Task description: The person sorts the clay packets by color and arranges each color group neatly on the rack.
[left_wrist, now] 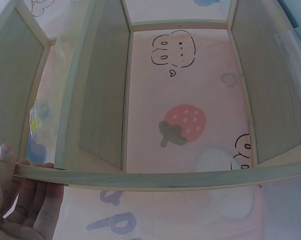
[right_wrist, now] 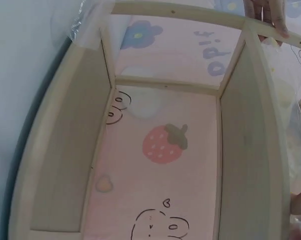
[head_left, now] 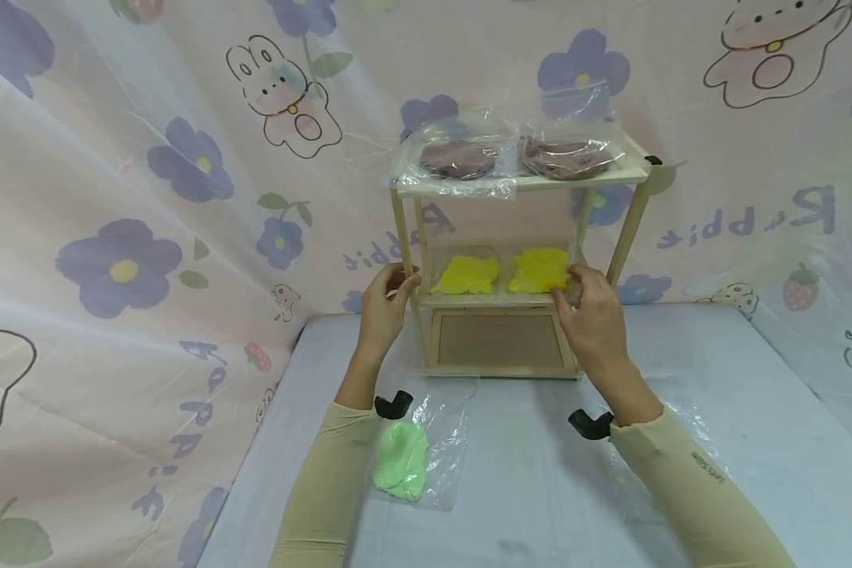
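Beige sleeves lie nearest me, over the worktop; I see the left hand in a closed grip on the wooden rack, the right hand pinching the yellow bag on the middle shelf.

Head view downward, wrist views sharing rack

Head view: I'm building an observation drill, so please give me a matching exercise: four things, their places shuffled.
1. Bagged brown lumps
2. Yellow clay-like slabs
3. Bagged light-green lump
4. Left hand

A. On the table before the wooden rack
B. At the rack's left front post
C. On the rack's top shelf
D. On the rack's middle shelf

Pairs: 1-C; 2-D; 3-A; 4-B
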Tool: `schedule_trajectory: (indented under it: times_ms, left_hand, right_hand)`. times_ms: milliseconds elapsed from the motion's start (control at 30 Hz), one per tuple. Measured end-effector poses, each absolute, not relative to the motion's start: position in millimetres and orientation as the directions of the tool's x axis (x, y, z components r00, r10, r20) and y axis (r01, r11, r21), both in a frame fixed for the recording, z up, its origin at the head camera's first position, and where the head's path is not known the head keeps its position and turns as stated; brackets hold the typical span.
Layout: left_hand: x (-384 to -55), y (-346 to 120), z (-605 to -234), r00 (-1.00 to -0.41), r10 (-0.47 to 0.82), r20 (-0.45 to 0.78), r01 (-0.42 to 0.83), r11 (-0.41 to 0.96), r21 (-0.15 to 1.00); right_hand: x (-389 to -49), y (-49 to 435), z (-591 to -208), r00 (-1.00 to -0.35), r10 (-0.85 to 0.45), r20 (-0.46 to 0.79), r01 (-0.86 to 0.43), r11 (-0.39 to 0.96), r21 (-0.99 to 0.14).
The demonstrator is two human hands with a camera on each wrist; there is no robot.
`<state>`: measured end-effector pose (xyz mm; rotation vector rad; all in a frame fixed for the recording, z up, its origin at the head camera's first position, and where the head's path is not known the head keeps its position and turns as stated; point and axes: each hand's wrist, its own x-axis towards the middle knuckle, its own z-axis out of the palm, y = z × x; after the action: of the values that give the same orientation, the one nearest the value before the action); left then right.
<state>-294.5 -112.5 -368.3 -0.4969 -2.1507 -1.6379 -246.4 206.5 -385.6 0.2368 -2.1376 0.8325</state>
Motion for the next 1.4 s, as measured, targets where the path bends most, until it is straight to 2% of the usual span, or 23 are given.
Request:
schedule_trajectory:
  times_ms: [233,400,833,1100,1200,1400]
  left_hand:
    - [-294.6,-112.1,-369.5,-0.863,0.042,0.503,0.496,0.253,0.831]
    - [-295.2,-111.8,-371.1,-0.867,0.041,0.497,0.491,0.239,0.838]
    - [-294.0,-112.0,-371.5,-0.868,0.039,0.494,0.487,0.254,0.836]
    - [-293.9,-112.3,-370.6,-0.864,0.047,0.502,0.497,0.239,0.834]
    - [-294.7,-112.5,-370.5,-0.863,0.051,0.502,0.499,0.242,0.832]
    - [-295.5,-111.9,-370.1,-0.858,0.05,0.511,0.507,0.239,0.828]
  right_hand:
    - [-246.4,208.1,-378.9,-0.729,0.114,0.675,-0.372,0.762,-0.53]
    - [-243.5,209.8,-380.4,-0.742,0.105,0.662,-0.374,0.755,-0.539]
    - [-219.6,218.7,-408.7,-0.645,0.05,0.763,-0.541,0.676,-0.501]
    - [-198.6,231.5,-425.1,-0.545,0.002,0.839,-0.654,0.625,-0.427]
    - [-191.3,239.3,-431.7,-0.543,-0.011,0.84,-0.658,0.627,-0.417]
    - [-177.2,256.5,-441.7,-0.593,-0.038,0.804,-0.598,0.689,-0.409]
